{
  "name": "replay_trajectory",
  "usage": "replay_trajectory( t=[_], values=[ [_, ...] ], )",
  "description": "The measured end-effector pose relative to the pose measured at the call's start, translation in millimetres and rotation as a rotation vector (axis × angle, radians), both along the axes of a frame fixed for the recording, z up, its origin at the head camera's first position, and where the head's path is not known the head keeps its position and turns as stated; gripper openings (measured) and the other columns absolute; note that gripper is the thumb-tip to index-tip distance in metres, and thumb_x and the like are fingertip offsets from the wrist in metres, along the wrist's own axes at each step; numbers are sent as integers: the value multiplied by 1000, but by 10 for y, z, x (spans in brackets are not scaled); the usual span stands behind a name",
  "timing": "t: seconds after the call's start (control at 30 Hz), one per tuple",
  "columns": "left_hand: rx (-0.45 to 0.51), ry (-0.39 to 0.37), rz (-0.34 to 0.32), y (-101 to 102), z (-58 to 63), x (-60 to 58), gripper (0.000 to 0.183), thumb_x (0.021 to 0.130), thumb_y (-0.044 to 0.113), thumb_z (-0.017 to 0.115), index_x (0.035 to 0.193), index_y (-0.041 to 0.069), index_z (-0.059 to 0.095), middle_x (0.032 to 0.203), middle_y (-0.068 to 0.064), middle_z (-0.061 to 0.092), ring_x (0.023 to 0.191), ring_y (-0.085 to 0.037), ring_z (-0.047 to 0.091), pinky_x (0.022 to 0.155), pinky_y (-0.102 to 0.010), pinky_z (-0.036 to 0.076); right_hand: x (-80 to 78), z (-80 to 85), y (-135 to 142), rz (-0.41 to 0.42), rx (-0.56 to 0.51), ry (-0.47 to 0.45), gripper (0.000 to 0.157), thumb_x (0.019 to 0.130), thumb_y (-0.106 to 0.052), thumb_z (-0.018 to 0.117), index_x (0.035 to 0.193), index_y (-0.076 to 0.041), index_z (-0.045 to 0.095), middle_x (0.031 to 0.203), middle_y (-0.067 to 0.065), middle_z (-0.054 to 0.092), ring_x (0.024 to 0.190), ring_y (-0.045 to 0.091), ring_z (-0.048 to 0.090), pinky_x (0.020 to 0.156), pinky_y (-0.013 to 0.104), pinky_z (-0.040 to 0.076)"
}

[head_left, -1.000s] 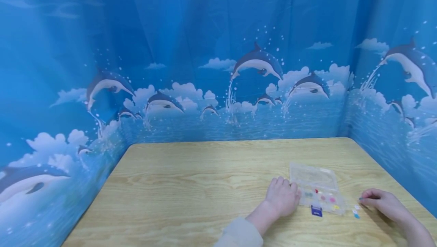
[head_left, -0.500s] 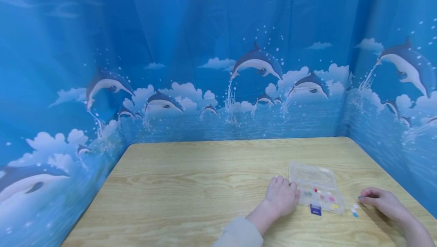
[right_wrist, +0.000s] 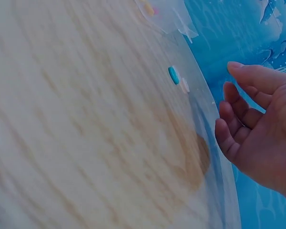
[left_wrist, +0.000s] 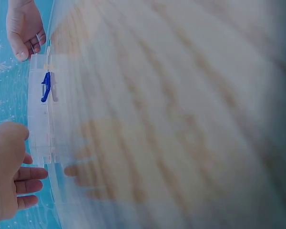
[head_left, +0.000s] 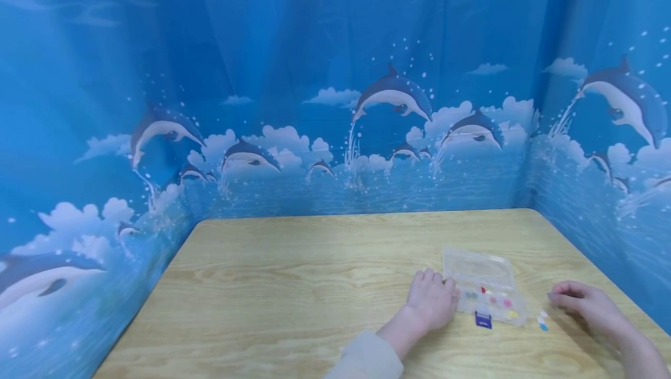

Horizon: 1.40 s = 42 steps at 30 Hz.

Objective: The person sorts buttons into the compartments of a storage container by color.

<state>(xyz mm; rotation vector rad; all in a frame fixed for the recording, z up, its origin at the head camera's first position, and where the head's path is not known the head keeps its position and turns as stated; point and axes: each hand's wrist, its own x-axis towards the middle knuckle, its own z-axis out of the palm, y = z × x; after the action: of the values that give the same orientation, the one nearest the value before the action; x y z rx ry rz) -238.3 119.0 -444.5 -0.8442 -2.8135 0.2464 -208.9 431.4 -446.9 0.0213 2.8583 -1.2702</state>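
A clear plastic case (head_left: 516,309) lies with its lid (head_left: 478,267) raised at the right of the table. Red, pink, yellow and greenish pieces sit in its compartments, and a blue latch (head_left: 483,320) hangs at the front. My left hand (head_left: 432,302) rests against the case's left end; in the left wrist view its fingers (left_wrist: 29,186) are fairly straight. Right of the case, my right hand (head_left: 589,309) pinches a tiny greyish-green button, mostly hidden by the fingertips. Near it on the table lie white buttons (head_left: 543,314) and a blue button (head_left: 544,327).
The wood-grain table (head_left: 293,291) extends far to the left of the case. A blue dolphin-print curtain (head_left: 293,76) stands around its back and sides. The right hand is close to the table's right edge.
My right hand has shifted slightly up and away from the loose buttons, with the small button at its fingertips. The left hand stays at the case. The head view has shifted slightly.
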Motion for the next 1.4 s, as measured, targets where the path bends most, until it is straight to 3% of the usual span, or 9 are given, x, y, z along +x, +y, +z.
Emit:
replay_trajectory(
  t=[0.27,0.5,0.97,1.4],
  values=[
    [-4,-3,6,1,-1,-8,30,97,48,33,110,29,52,92,10,52,82,-8,42,76,-24,34,-24,81,-71,21,-73,-8,18,93,-19,56,93,-2,59,84,-13,54,75,1,49,65,23,44],
    [-4,10,2,-7,10,8,29,95,50,38,107,28,54,92,10,53,83,-7,42,77,-25,34,-51,156,-125,48,-100,-62,27,95,-24,53,101,3,54,92,-11,55,82,0,52,70,25,47],
    [13,-6,3,-14,32,26,29,95,50,39,107,28,53,94,10,53,84,-7,43,78,-24,34,-69,228,-291,65,-48,1,28,94,-26,55,103,1,59,94,-19,55,86,-8,46,70,23,39],
    [29,-18,12,-9,38,21,28,95,49,39,107,28,53,92,10,53,83,-7,42,79,-25,34,-114,260,-504,126,-72,40,25,92,-19,57,100,4,60,94,-8,61,87,-4,49,72,22,40]
  ],
)
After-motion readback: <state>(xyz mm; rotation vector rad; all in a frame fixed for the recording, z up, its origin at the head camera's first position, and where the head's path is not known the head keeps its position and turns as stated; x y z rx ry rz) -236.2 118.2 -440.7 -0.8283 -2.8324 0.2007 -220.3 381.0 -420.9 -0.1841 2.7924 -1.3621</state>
